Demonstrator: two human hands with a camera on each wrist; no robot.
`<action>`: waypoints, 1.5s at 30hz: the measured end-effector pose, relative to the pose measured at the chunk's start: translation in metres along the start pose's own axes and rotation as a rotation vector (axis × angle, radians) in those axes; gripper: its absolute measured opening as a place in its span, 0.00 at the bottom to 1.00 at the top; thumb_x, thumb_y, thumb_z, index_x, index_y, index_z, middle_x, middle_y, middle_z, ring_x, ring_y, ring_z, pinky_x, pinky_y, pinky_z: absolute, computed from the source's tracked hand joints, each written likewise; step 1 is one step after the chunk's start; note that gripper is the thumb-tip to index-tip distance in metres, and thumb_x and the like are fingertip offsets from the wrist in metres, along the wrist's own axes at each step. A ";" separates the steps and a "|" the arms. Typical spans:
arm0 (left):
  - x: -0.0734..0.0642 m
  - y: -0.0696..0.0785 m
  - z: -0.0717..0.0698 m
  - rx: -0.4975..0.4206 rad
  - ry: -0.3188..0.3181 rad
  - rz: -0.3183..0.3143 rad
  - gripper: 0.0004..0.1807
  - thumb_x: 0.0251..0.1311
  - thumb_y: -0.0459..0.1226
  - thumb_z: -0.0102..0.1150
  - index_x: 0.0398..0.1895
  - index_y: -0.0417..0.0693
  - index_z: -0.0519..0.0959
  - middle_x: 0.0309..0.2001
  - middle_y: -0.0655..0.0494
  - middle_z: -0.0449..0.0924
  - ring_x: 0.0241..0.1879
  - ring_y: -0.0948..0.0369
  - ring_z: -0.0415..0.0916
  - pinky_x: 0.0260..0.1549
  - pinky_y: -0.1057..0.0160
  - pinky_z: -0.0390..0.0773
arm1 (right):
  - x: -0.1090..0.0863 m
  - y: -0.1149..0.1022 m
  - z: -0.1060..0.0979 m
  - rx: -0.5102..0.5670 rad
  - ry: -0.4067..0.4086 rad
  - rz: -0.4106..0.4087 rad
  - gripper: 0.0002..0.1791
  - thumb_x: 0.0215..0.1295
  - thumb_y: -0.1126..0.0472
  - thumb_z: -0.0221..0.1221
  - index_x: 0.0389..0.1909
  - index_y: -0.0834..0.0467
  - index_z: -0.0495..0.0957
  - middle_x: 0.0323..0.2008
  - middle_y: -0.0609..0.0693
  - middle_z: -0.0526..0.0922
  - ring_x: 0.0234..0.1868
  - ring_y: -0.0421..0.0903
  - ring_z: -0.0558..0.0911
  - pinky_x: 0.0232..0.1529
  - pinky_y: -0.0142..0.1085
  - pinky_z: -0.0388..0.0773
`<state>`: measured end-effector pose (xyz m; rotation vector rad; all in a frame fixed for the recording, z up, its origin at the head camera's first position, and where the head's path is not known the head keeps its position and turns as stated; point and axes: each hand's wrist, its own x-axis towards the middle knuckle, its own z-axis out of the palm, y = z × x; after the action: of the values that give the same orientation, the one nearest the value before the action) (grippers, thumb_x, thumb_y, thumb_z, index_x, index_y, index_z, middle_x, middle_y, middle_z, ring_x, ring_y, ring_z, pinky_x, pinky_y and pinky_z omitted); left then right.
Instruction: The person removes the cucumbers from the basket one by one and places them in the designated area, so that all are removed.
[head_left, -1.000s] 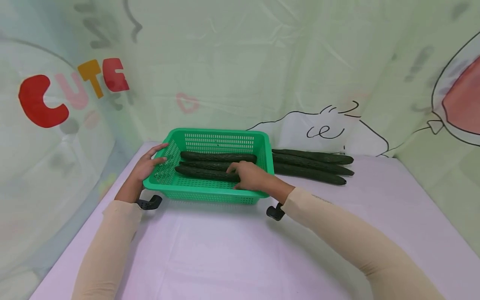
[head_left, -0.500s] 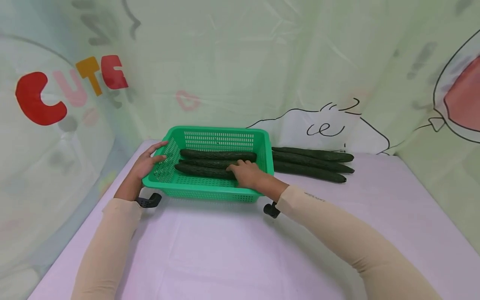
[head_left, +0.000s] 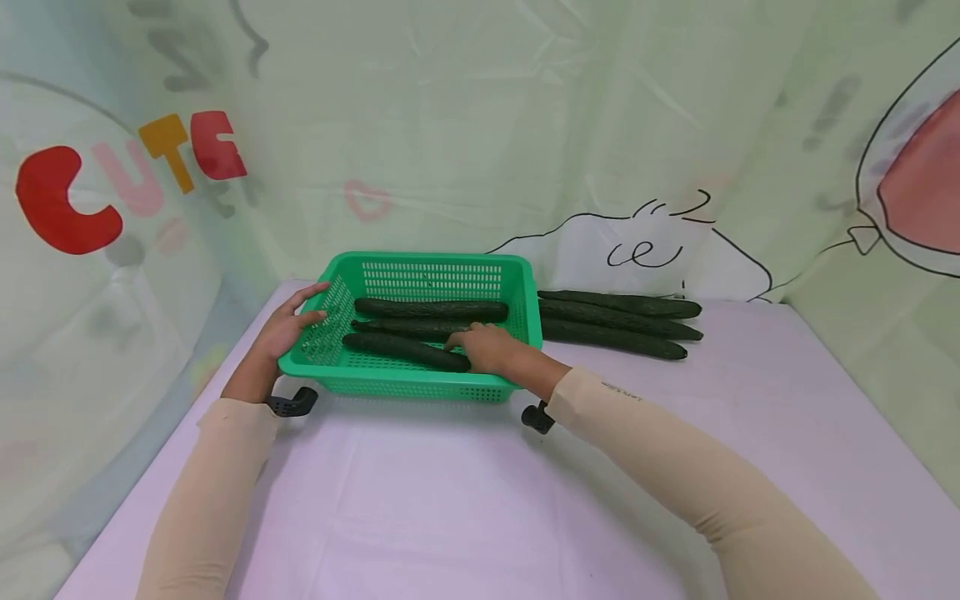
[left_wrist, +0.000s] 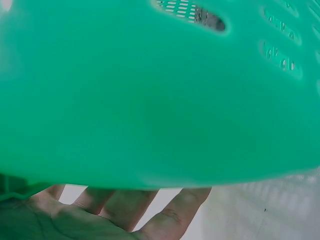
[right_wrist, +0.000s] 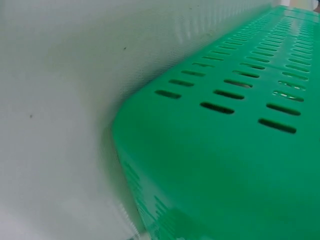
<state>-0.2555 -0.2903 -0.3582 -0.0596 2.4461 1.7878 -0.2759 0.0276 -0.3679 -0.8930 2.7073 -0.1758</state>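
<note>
A green plastic basket [head_left: 420,379] with slotted walls stands on the table, several dark green cucumbers inside. My left hand [head_left: 281,333] holds its left rim, thumb over the edge; the left wrist view shows fingers [left_wrist: 125,207] below the basket wall. My right hand [head_left: 491,348] reaches over the front right into the basket, curled fingers at the right end of the front cucumber [head_left: 401,350]. That cucumber slants, right end nearest the front wall. The middle cucumber [head_left: 408,329] is partly hidden by the right hand; the back cucumber [head_left: 431,310] lies along the rear.
Right of the basket, several more cucumbers [head_left: 618,321] lie side by side on the pale lilac tablecloth [head_left: 450,500]. A printed fabric backdrop [head_left: 450,125] rises behind the table and at both sides. The right wrist view shows mostly the basket's outer wall [right_wrist: 225,150].
The right end of the front cucumber has swung toward the front wall, with my right hand at it and its fingers drawn in. The left hand keeps its place on the rim.
</note>
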 end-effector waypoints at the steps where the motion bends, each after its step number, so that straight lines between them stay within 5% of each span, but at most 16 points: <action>1: 0.000 0.000 0.000 -0.003 0.002 -0.002 0.33 0.73 0.33 0.46 0.79 0.50 0.51 0.81 0.50 0.34 0.78 0.41 0.38 0.71 0.39 0.51 | 0.000 0.000 0.000 0.010 -0.003 -0.008 0.25 0.67 0.62 0.62 0.65 0.51 0.73 0.59 0.61 0.76 0.58 0.57 0.76 0.54 0.48 0.78; 9: 0.000 0.001 0.000 -0.008 -0.003 -0.002 0.33 0.73 0.34 0.45 0.79 0.50 0.51 0.81 0.49 0.34 0.77 0.41 0.41 0.70 0.40 0.54 | -0.001 -0.002 -0.003 0.092 -0.054 -0.025 0.25 0.68 0.65 0.60 0.66 0.54 0.71 0.61 0.57 0.78 0.55 0.50 0.80 0.59 0.43 0.76; 17: -0.001 0.000 0.001 0.001 -0.006 0.010 0.33 0.73 0.33 0.45 0.79 0.48 0.50 0.81 0.48 0.34 0.77 0.40 0.39 0.71 0.39 0.52 | 0.002 -0.003 -0.002 0.030 -0.049 -0.011 0.28 0.69 0.61 0.61 0.68 0.60 0.68 0.63 0.58 0.77 0.62 0.52 0.77 0.65 0.43 0.71; 24: 0.000 -0.003 0.001 -0.019 -0.014 -0.005 0.33 0.73 0.34 0.44 0.79 0.51 0.50 0.81 0.50 0.34 0.76 0.42 0.46 0.59 0.54 0.65 | 0.006 -0.001 0.001 0.047 -0.049 0.007 0.29 0.71 0.58 0.58 0.69 0.63 0.65 0.64 0.61 0.75 0.66 0.54 0.74 0.67 0.45 0.69; 30: 0.001 -0.005 0.001 -0.029 -0.014 0.001 0.34 0.73 0.34 0.45 0.79 0.51 0.50 0.81 0.50 0.34 0.76 0.41 0.44 0.66 0.44 0.61 | 0.005 0.000 0.002 0.070 -0.028 0.007 0.29 0.72 0.55 0.55 0.69 0.64 0.64 0.63 0.61 0.76 0.64 0.54 0.75 0.65 0.45 0.71; 37: 0.001 -0.003 0.001 -0.004 0.002 0.010 0.34 0.72 0.33 0.45 0.79 0.49 0.50 0.81 0.49 0.34 0.78 0.41 0.38 0.71 0.39 0.51 | 0.000 0.000 0.001 0.064 0.024 0.001 0.35 0.67 0.51 0.62 0.71 0.53 0.62 0.44 0.53 0.85 0.43 0.46 0.84 0.55 0.43 0.78; 41: 0.001 -0.002 0.000 0.013 0.008 0.010 0.34 0.72 0.33 0.46 0.79 0.48 0.51 0.81 0.48 0.35 0.77 0.41 0.38 0.71 0.39 0.51 | -0.003 -0.001 -0.001 0.068 0.030 0.004 0.33 0.65 0.54 0.64 0.69 0.48 0.64 0.26 0.49 0.81 0.26 0.42 0.76 0.37 0.38 0.79; 45: 0.001 -0.002 0.000 0.020 0.008 0.009 0.34 0.72 0.33 0.46 0.79 0.49 0.51 0.81 0.48 0.35 0.77 0.41 0.39 0.70 0.39 0.52 | -0.005 -0.002 -0.002 0.046 0.057 -0.013 0.30 0.65 0.55 0.65 0.66 0.48 0.66 0.20 0.48 0.76 0.22 0.41 0.71 0.26 0.33 0.71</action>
<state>-0.2564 -0.2908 -0.3603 -0.0538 2.4730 1.7697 -0.2718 0.0292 -0.3642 -0.9062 2.7379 -0.2693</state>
